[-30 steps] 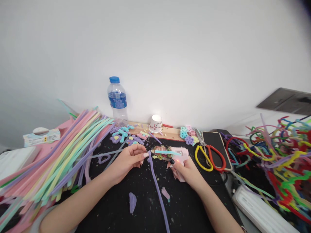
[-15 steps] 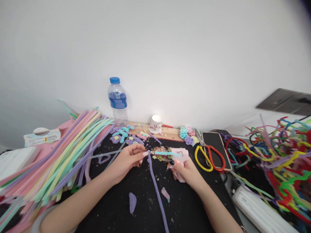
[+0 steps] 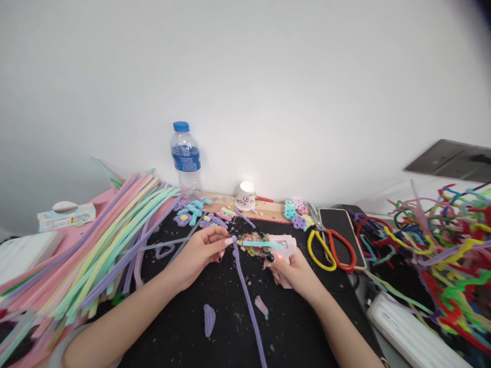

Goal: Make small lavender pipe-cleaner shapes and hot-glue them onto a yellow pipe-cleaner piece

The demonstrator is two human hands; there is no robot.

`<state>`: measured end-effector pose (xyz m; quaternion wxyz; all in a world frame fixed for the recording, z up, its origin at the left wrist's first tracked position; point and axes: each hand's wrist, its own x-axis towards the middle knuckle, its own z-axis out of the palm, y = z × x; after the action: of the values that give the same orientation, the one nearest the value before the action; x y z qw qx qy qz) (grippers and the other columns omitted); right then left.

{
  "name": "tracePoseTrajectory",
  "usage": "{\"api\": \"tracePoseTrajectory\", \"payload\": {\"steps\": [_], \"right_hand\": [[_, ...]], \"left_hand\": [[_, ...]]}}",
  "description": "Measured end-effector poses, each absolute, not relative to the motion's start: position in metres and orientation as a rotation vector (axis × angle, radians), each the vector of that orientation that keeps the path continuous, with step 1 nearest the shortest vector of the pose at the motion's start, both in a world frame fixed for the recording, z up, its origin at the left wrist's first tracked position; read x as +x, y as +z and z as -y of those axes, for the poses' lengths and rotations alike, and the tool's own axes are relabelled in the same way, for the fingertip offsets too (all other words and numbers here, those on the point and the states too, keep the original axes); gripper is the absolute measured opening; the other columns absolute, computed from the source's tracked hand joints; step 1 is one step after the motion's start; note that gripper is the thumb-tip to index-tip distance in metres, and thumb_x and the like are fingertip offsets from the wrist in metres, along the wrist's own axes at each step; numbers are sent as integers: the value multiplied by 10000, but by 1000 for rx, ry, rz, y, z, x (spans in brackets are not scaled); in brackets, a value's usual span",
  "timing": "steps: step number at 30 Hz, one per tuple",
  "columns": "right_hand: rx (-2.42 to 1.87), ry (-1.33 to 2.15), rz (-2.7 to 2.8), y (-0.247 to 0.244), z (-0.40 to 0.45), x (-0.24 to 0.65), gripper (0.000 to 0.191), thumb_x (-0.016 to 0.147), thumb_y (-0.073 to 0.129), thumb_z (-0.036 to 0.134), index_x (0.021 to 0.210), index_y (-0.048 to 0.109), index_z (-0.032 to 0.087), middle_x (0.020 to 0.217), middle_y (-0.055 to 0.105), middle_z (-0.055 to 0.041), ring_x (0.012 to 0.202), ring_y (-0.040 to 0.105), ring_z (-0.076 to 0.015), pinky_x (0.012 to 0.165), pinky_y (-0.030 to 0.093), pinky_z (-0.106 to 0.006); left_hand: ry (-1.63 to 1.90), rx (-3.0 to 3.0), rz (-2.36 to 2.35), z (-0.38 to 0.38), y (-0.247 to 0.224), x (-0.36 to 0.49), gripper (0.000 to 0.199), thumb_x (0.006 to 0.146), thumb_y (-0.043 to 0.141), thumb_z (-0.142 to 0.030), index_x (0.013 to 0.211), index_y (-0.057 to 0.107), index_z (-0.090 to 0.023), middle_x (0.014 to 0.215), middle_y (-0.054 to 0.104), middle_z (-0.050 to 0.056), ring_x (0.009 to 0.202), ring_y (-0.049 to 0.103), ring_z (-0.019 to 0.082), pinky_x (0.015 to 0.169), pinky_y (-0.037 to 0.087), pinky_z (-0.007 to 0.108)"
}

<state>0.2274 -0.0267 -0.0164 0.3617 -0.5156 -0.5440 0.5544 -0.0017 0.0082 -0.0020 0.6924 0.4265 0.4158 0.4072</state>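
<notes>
Between thumb and fingertips, my left hand [image 3: 203, 251] pinches the top end of a purple pipe cleaner [image 3: 247, 296], which hangs down across the black mat [image 3: 172, 327]. My right hand [image 3: 287, 268] is wrapped round a pale pink glue gun [image 3: 283, 243] with a small orange light showing. The gun's front is crusted with coloured fuzz, and its tip points left, close to the pinched end. Whether tip and pipe cleaner touch, I cannot tell. A light blue strip [image 3: 261, 244] lies along the gun. On the mat are a folded purple piece [image 3: 209, 320] and a small pink scrap [image 3: 261, 306].
Pastel pipe cleaners [image 3: 126, 240] are heaped at left, and tangled bright ones [image 3: 448, 255] at right. Scissors [image 3: 332, 250] lie beside a phone [image 3: 343, 232]. A bottle [image 3: 186, 158], a paper cup [image 3: 246, 196] and fuzzy flowers [image 3: 299, 214] line the back. A white power strip [image 3: 410, 327] sits front right.
The glue gun has shifted very slightly to the left in my right hand. My left hand and the purple pipe cleaner have barely moved.
</notes>
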Motion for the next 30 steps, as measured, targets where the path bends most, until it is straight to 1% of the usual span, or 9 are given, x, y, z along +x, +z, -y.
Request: {"api": "tracePoseTrajectory", "payload": {"steps": [5,15,30], "right_hand": [[-1366,1401,1409,-18,27,227,249,761,559,375,643,527,158,451,465,53,356,408,-64,350,314,-176],[-1380,1380,1440,-17,27,227,256,755,553,371,611,519,163,434,467,52,347,410,-68,351,325,-180],[-1352,1394,1462,-18,27,228,242,788,527,351,640,530,159,446,467,50,357,410,-69,360,319,-183]], "left_hand": [[909,957,-927,-8,-2,-2,238,685,715,-312,816,556,-194,625,485,-62,520,446,58,488,335,175],[920,950,-956,-7,-1,-2,257,653,728,-320,803,560,-196,617,486,-62,510,449,64,483,345,180],[933,923,-935,-9,-5,-4,240,683,723,-301,841,573,-200,650,501,-58,534,456,56,489,356,166]]}}
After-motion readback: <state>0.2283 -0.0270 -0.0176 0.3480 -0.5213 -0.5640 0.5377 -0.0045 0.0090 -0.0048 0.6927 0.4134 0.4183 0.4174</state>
